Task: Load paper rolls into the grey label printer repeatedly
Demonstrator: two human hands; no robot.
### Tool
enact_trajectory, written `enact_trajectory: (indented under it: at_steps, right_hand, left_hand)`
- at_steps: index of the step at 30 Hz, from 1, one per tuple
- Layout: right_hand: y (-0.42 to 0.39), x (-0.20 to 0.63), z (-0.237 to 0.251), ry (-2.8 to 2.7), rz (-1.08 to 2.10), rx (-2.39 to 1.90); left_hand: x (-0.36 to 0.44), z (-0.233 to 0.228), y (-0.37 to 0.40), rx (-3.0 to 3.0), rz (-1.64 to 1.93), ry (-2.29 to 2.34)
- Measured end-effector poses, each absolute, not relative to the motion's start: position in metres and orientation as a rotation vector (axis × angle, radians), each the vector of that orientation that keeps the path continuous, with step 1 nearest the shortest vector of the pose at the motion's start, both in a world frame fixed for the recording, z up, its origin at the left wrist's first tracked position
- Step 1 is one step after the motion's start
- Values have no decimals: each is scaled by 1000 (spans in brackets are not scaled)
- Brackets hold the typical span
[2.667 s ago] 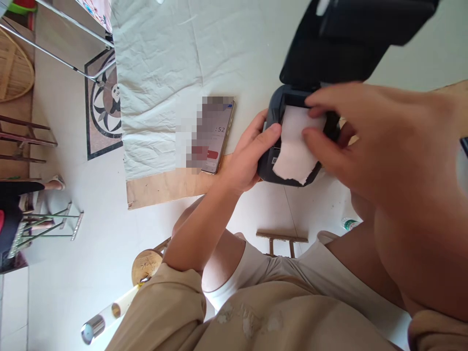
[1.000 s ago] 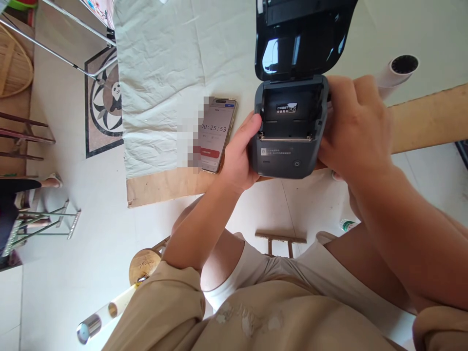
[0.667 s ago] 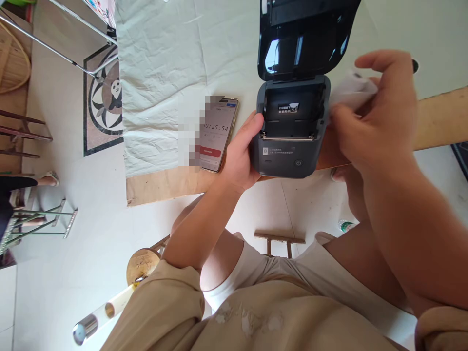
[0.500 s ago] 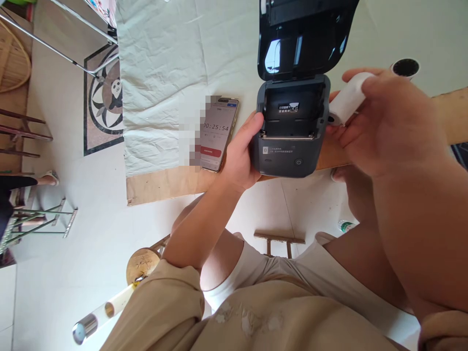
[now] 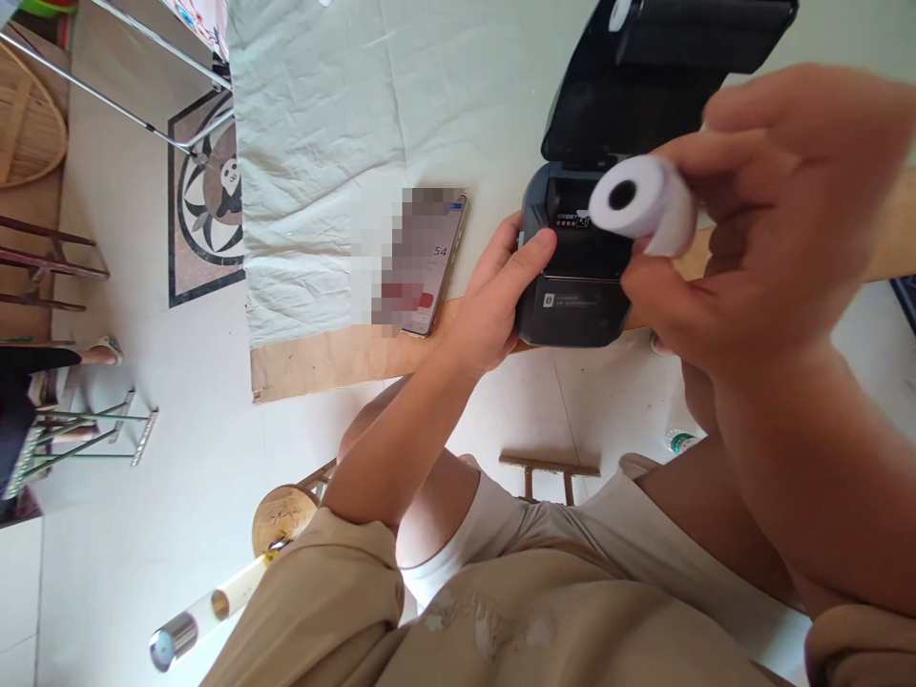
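A dark label printer [image 5: 579, 310] is held over the table's near edge with its lid [image 5: 608, 105] swung up. My left hand [image 5: 493, 286] grips the printer's left side, its thumb on the rim of the paper compartment. In my right hand [image 5: 759, 210] is a white paper roll [image 5: 669, 205], pinched between thumb and fingers, with its dark hollow core facing left. The roll is in front of the compartment's right part and hides some of it. A printed sticker [image 5: 572, 221] shows inside the compartment.
A phone [image 5: 429, 267], partly pixelated, lies on the pale cloth [image 5: 315, 172] to the left of the printer. The table's bare wooden edge [image 5: 322, 363] runs along the front. A round wooden stool [image 5: 282, 520] and a clear tube with a metal end [image 5: 176, 639] are at lower left.
My right hand has brought the paper roll left over the printer and turned its end toward the left. The printer has shifted slightly right, and its raised lid now leans right.
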State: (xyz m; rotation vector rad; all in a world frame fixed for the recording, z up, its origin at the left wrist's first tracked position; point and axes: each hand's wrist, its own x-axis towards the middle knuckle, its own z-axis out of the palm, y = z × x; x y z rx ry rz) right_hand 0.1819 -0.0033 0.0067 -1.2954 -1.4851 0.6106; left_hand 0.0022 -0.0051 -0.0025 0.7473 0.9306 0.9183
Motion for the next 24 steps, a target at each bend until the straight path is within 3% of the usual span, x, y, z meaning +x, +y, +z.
enact_trajectory:
  at_steps: [3, 6, 12, 18, 24]
  right_hand:
    - [1, 180, 3, -1832, 180, -1220]
    - [6, 183, -1, -1925, 39, -1117]
    - [4, 192, 9, -1929, 94, -1007]
    - [-4, 200, 21, -2215, 371, -813]
    - [-1, 204, 13, -1720, 374, -1066]
  left_hand:
    - [2, 2, -6, 771, 892, 946]
    - [2, 5, -6, 767, 867, 968]
    - [3, 2, -6, 751, 901, 946]
    - [0, -3, -3, 829, 912, 971]
    - [-3, -8, 0, 875, 903, 997]
